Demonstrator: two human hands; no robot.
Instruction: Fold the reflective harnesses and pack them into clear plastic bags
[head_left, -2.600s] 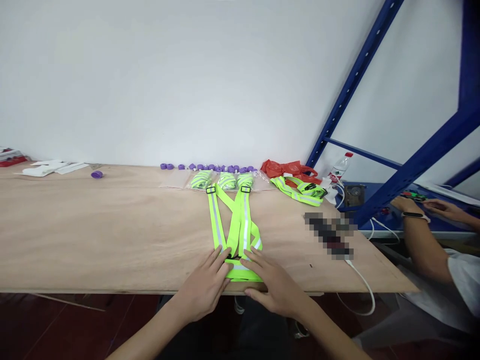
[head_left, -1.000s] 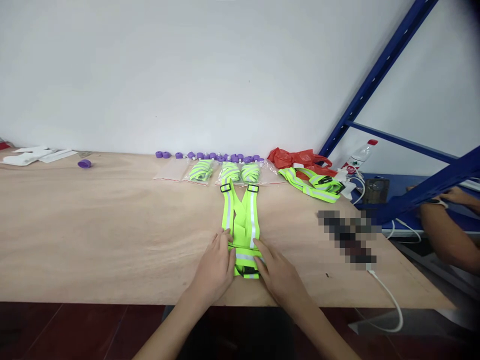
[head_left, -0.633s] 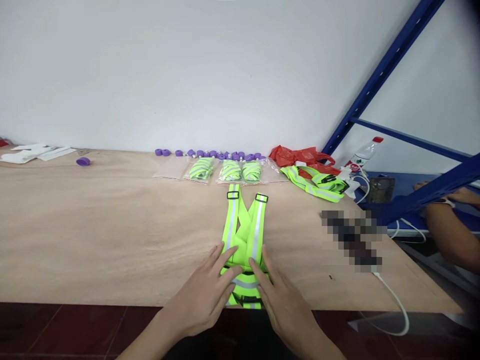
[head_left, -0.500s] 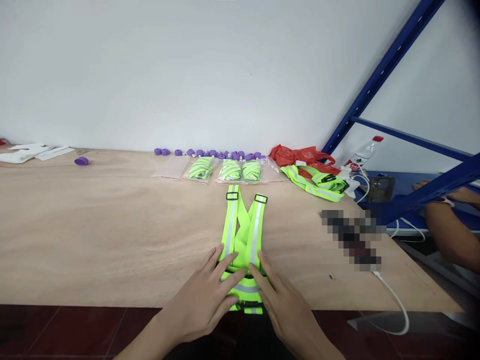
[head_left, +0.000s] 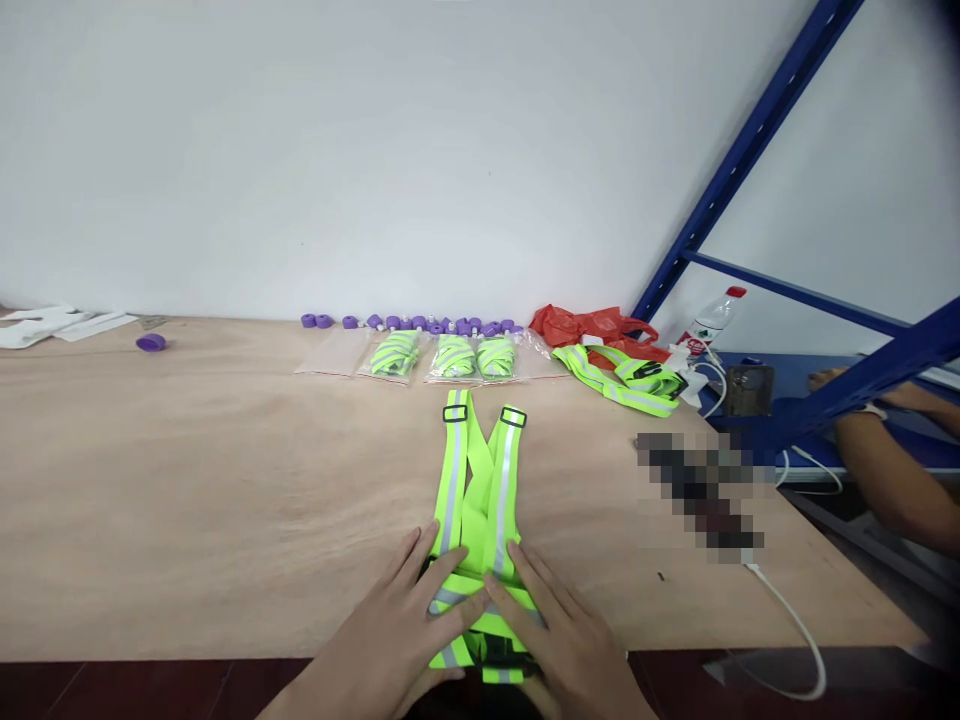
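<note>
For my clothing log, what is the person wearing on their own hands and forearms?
Nothing shows on either one. The left hand and right hand are bare: no gloves, rings, watch or wristband in view. The bit of each forearm in view is uncovered too, with no sleeve reaching it.

Neon-yellow vest (head_left: pixel 480 500) (silver stripes), purple caps (head_left: pixel 409 323), red bag (head_left: pixel 589 326)

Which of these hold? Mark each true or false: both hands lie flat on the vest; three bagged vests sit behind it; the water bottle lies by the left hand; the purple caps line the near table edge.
1. Both hands, left hand and right hand, lie flat on the vest: true.
2. Three bagged vests behind it: true.
3. Water bottle by the left hand: false, it stands far right.
4. Purple caps along the near edge: false, along the wall.
</note>
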